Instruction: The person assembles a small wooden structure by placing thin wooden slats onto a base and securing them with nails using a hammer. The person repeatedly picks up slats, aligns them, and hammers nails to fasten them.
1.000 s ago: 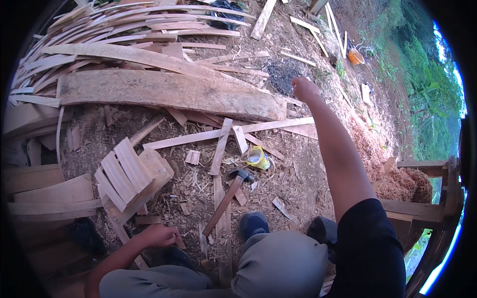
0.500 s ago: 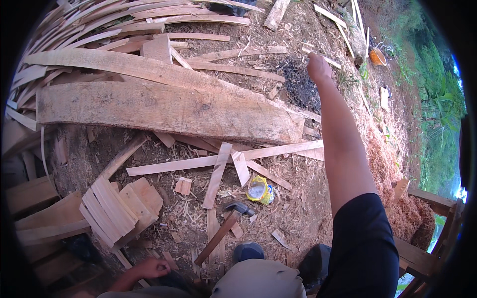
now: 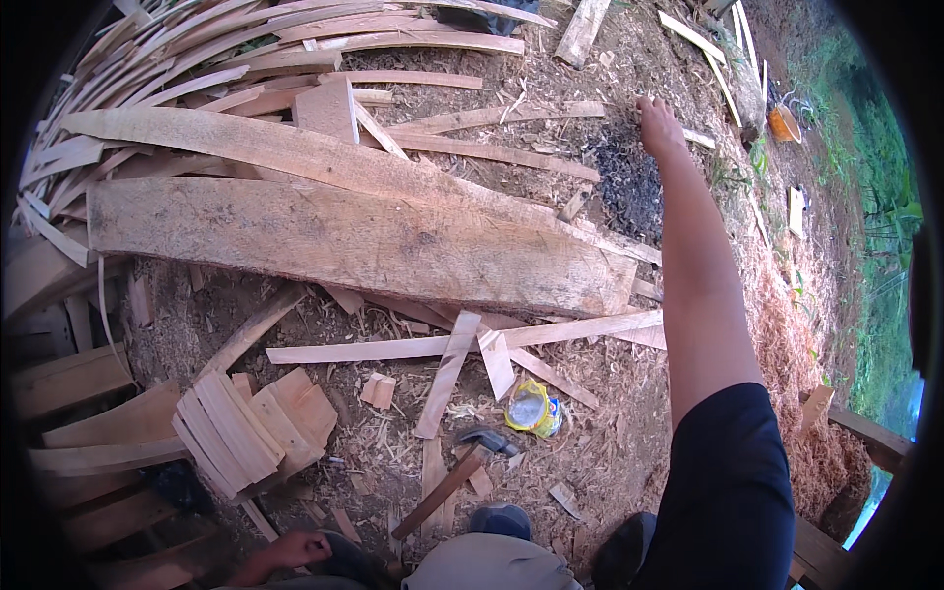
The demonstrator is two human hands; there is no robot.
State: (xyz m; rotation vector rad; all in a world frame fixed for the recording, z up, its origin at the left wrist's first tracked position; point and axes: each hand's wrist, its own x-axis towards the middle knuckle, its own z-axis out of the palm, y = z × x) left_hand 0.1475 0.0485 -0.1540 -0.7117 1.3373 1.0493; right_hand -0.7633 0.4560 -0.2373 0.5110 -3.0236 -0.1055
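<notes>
Your bare right forearm [image 3: 708,285] stretches well forward, the bare right hand [image 3: 662,128] at its end with fingers bent, tips unclear. Low on your other side, your bare left hand [image 3: 300,550] is loosely curled inward.

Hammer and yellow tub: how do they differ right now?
The hammer is long and slim; the yellow tub is short and round. The hammer has a brown handle and dark head; the tub is yellow with blue patches. Both rest among wood shavings, and neither is held.
</notes>
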